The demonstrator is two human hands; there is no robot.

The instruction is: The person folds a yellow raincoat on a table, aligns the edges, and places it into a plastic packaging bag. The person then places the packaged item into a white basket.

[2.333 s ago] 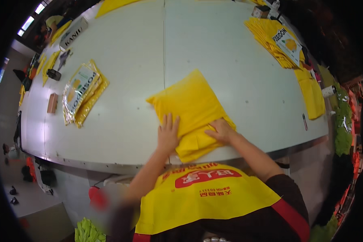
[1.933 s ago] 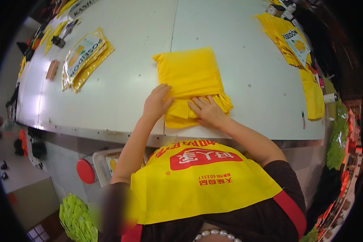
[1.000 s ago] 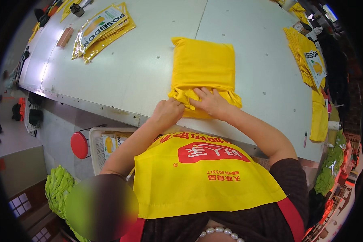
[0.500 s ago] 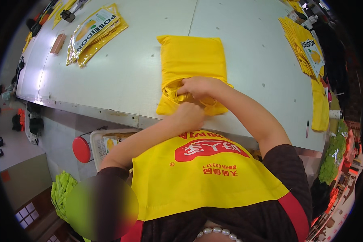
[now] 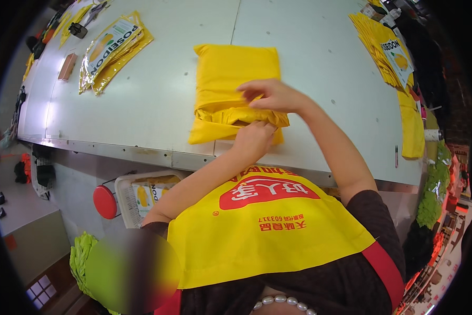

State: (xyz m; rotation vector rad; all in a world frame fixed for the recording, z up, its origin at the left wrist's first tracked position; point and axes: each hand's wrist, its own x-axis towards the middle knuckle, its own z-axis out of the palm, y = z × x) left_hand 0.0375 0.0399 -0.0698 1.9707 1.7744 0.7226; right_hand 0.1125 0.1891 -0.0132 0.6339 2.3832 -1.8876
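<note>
A folded bundle of yellow fabric [image 5: 231, 79] lies on the pale worktable [image 5: 157, 100], near its front edge. My left hand [image 5: 254, 137] presses against the bundle's near end, fingers tucked into the loose folds there. My right hand [image 5: 270, 94] rests on top of the bundle's right side, fingers curled over the upper layer. A yellow apron [image 5: 262, 220] with a red patch hangs on my chest below.
A stack of shiny yellow pouches [image 5: 112, 50] lies at the table's far left, beside a small brown block [image 5: 67, 66]. More yellow bags [image 5: 391, 52] are piled at the right edge. Below the table stand a white crate [image 5: 136, 197] and a red stool [image 5: 105, 201].
The bundle has gone from a loosely spread cloth to a tighter fold. My hands have shifted from flattening its near edge to gripping its near end, right hand now on top.
</note>
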